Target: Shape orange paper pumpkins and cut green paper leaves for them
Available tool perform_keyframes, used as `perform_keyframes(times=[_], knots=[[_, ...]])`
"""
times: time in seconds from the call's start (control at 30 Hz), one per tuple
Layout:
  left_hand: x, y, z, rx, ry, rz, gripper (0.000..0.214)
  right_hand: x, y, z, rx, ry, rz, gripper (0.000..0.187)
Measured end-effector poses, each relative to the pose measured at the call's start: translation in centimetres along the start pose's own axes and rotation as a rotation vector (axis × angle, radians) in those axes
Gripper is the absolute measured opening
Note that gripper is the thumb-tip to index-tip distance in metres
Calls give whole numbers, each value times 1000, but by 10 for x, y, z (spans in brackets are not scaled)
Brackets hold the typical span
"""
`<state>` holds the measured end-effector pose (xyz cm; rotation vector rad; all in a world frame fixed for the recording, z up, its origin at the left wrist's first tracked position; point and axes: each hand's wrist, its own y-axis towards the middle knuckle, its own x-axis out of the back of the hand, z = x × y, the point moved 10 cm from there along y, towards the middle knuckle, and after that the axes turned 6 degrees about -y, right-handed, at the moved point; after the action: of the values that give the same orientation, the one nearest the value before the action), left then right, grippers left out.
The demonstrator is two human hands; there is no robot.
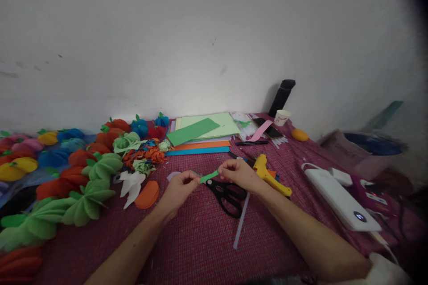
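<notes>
Between my two hands a short strip of green paper (209,177) is stretched above the table. My left hand (183,185) pinches its left end, and my right hand (239,173) pinches the right end. Just under the strip lie black-handled scissors (229,196), their blades partly hidden. A yellow glue gun (269,176) rests right beyond my right hand. From below the scissors a whitish glue stick (241,222) points toward me. Orange paper rounds (147,195) lie to the left of my left hand.
Paper pumpkins (96,187) in several colours crowd the left side, with crumpled scraps (143,156) beside them. Coloured sheets (207,127) are stacked at the back. A black bottle (281,97), paper cup (281,117) and white power bank (341,198) stand or lie at right.
</notes>
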<state>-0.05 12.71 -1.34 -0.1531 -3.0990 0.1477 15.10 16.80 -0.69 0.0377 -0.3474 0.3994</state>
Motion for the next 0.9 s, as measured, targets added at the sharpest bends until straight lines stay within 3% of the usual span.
perform_keyframes(times=[0.17, 0.37, 0.5, 0.9], knots=[[2, 0, -1, -9, 18, -44, 20, -2, 0, 3, 46, -67, -21, 20], [-4, 0, -4, -34, 47, 20, 29, -2, -1, 9, 71, -69, -21, 19], [-11, -1, -8, -70, 172, 91, 18, 0, 0, 6, 85, -93, -38, 21], [0, 3, -11, -120, 208, -3, 19, 4, 1, 2, -4, -48, -30, 23]])
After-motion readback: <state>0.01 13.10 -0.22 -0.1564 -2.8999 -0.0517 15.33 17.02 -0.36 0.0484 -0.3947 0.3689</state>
